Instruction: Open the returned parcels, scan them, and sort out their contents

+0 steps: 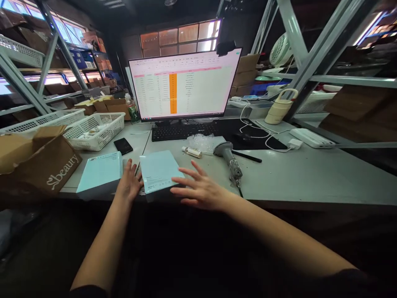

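Observation:
Two pale mint boxes lie at the desk's front edge: one [159, 171] in the middle, another [101, 171] to its left. My left hand [129, 182] lies between them with fingers stretched, touching the left side of the middle box. My right hand [198, 188] is open, fingers spread, its fingertips at the right edge of that same box. Neither hand holds anything.
A barcode scanner [229, 159] and a small tube [191, 152] lie right of the box. Behind are a keyboard [180, 131], a monitor [182, 85], a phone [123, 145], white baskets [96, 130] and a cardboard box [37, 163] at left.

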A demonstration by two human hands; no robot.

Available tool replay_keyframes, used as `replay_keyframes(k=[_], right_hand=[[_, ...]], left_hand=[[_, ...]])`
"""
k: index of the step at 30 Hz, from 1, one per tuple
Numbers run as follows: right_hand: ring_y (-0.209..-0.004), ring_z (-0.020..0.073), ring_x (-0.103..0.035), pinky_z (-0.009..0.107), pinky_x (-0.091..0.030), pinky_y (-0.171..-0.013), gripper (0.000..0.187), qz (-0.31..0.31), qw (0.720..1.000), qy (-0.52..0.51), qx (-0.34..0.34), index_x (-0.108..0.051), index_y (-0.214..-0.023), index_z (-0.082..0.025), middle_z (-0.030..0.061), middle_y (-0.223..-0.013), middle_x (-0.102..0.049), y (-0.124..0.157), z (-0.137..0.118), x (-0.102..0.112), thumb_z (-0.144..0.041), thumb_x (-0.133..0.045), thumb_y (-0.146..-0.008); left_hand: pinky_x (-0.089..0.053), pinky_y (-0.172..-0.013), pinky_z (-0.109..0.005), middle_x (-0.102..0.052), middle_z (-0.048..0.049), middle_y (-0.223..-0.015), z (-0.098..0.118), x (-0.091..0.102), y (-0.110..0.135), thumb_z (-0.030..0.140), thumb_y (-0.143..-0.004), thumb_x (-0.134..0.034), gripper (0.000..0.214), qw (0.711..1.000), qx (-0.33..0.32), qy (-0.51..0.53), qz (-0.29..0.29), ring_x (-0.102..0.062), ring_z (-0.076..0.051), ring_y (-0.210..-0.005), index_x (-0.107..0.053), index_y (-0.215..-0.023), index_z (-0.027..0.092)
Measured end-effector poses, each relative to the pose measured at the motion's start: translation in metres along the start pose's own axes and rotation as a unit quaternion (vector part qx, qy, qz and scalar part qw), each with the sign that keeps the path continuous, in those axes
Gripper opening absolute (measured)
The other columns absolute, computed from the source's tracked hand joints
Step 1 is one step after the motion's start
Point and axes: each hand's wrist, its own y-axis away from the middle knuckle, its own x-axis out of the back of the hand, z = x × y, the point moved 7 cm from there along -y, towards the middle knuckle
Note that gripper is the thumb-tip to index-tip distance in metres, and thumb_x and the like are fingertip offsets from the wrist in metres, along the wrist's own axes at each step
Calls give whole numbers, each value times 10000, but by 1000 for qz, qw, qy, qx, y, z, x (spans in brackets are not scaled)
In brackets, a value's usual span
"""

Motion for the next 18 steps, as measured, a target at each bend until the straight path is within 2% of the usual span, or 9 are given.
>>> replay_keyframes(k=[2, 4, 5, 7, 9, 11, 13, 16, 18], right_hand=[[-1418, 283, -482, 580, -253, -1257, 462, 44, 995, 12, -93, -601, -1401, -250, 79, -1388, -658, 15, 33, 18, -376, -651, -959], [-1406, 307, -496, 543, -321, -1231, 548, 84, 957, 30, -278, -538, -1472, -213, 134, -1447, -604, 40, 87, 38, -381, -625, -957], [-1428, 328, -471, 543, -329, -1225, 630, 85, 919, 29, -384, -484, -1520, -196, 156, -1507, -545, 58, 116, 44, -389, -633, -938], [-1448, 375, -440, 557, -346, -1210, 838, 65, 821, -19, -567, -364, -1591, -151, 201, -1587, -436, 96, 160, 43, -409, -692, -864], [-1388, 383, -510, 536, -447, -1138, 957, 52, 714, -122, -688, -298, -1606, -124, 239, -1579, -430, 131, 181, 29, -384, -740, -798], [-1219, 353, -646, 476, -598, -935, 900, 58, 616, -252, -744, -334, -1571, -138, 238, -1492, -526, 151, 181, 10, -327, -733, -787], [-986, 295, -732, 380, -641, -682, 697, 83, 543, -357, -755, -447, -1464, -148, 204, -1316, -651, 156, 172, -2, -238, -670, -810], [-677, 185, -701, 237, -556, -472, 363, 134, 473, -412, -768, -577, -1215, -134, 133, -967, -724, 151, 157, 1, -134, -548, -853], [-635, 145, -671, 188, -533, -454, 253, 144, 458, -439, -759, -603, -1135, -138, 121, -932, -727, 137, 148, 10, -153, -536, -891]], left_hand=[[-518, -1094, -502, -403, -105, -1619, -6, 1, 0, 464, -887, -710, 753, 997, -37, -75, 8, -453, -325, -1460, -370, -1546, 331], [-377, -1219, -511, -317, -102, -1669, -10, -2, 8, 475, -830, -768, 770, 974, -123, -189, -1, -316, -342, -1542, -451, -1508, 293], [-292, -1264, -511, -245, -94, -1701, -10, -5, 15, 523, -830, -757, 758, 952, -181, -247, -5, -236, -346, -1574, -482, -1492, 278], [-168, -1299, -522, -200, -83, -1720, -11, -13, 34, 622, -892, -645, 693, 895, -296, -334, -19, -129, -331, -1603, -513, -1472, 267], [-154, -1293, -561, -342, -99, -1664, -13, -22, 54, 663, -944, -535, 623, 835, -392, -383, -57, -157, -329, -1598, -560, -1425, 268], [-197, -1275, -590, -538, -114, -1516, -16, -28, 68, 612, -948, -570, 502, 777, -459, -423, -82, -292, -341, -1553, -641, -1303, 265], [-240, -1257, -602, -654, -112, -1354, -20, -31, 73, 507, -936, -638, 354, 739, -488, -458, -79, -431, -341, -1473, -687, -1181, 256], [-262, -1249, -601, -692, -98, -1266, -24, -34, 68, 405, -946, -648, 258, 720, -485, -493, -65, -490, -326, -1428, -685, -1153, 256], [-255, -1254, -598, -655, -109, -1342, -25, -36, 67, 374, -946, -660, 317, 713, -494, -493, -69, -453, -323, -1460, -644, -1240, 255]])
